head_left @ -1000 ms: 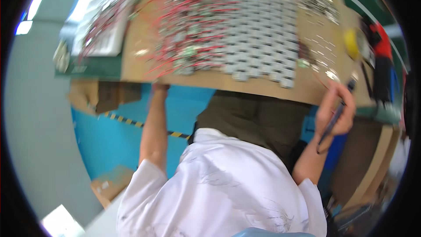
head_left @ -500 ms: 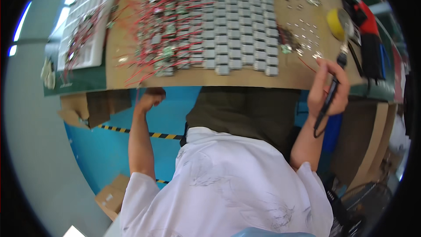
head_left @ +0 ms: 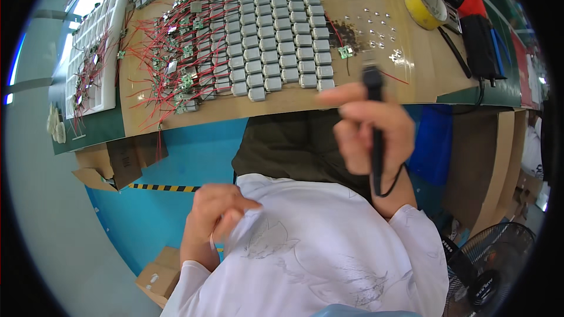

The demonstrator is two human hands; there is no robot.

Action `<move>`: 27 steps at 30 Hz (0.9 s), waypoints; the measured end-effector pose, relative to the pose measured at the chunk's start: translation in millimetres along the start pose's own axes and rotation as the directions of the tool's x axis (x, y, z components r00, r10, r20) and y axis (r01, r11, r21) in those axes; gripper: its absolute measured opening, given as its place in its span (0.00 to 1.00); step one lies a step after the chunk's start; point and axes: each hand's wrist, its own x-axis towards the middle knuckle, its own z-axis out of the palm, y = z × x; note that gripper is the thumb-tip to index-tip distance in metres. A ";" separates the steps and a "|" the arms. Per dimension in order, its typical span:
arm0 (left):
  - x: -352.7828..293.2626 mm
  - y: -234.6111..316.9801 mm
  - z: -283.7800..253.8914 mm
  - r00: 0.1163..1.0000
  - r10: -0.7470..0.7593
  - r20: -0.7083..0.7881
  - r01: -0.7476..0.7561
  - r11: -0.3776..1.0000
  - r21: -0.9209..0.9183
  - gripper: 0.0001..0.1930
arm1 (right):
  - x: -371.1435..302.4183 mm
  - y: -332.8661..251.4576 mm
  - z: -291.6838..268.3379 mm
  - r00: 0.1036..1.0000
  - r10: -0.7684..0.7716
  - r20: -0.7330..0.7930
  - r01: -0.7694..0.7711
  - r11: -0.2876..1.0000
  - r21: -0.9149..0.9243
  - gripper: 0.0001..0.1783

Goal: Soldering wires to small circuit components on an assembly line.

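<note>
Black pen-shaped tool (head_left: 376, 155) in right hand (head_left: 398, 129), left hand (head_left: 218, 206) apart from table edge (head_left: 276, 105).

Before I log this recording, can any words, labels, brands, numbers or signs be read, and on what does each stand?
Black fan: pale lettering at its centre, not copied here.
Open cardboard box under the table: dark markings, too blurred to read.
Black tool in the right hand: no readable text.
Grey parts on the table: none readable.
</note>
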 end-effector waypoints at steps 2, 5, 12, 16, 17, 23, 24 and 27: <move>19.3 30.9 10.4 0.996 0.090 0.004 -0.086 0.964 -0.251 0.20 | 2.0 -9.3 20.6 0.991 0.037 0.127 -0.061 0.978 0.198 0.20; 47.1 47.1 29.6 0.951 0.229 -0.208 -0.303 0.826 -0.475 0.23 | 3.3 -17.5 50.1 0.983 -0.025 0.183 -0.067 0.875 0.480 0.19; 46.3 42.5 -10.8 0.751 0.267 -0.605 -0.638 0.533 -0.557 0.26 | -3.3 -19.6 47.2 0.987 0.116 0.109 -0.157 0.816 0.556 0.15; 2.4 16.7 -78.3 0.489 0.000 -0.873 -0.720 0.565 -0.403 0.26 | -8.8 -13.7 -10.5 0.966 0.225 0.127 -0.259 0.864 0.431 0.10; -11.8 5.8 -93.7 0.472 -0.010 -0.882 -0.717 0.578 -0.390 0.26 | -9.3 -11.9 -25.7 0.961 0.251 0.115 -0.276 0.883 0.379 0.09; -92.4 -78.9 -120.8 0.345 -0.365 -0.864 -0.491 0.715 -0.498 0.27 | -14.4 -7.0 -83.8 0.976 0.217 0.011 -0.217 0.974 0.071 0.09; -101.7 -94.0 -119.2 0.310 -0.409 -0.858 -0.463 0.724 -0.512 0.27 | -14.3 -5.9 -91.5 0.978 0.210 0.017 -0.211 0.977 0.024 0.09; -123.0 -131.3 -114.2 0.240 -0.509 -0.827 -0.412 0.718 -0.561 0.28 | -16.3 -1.6 -108.6 0.985 0.170 -0.030 -0.172 0.982 -0.080 0.12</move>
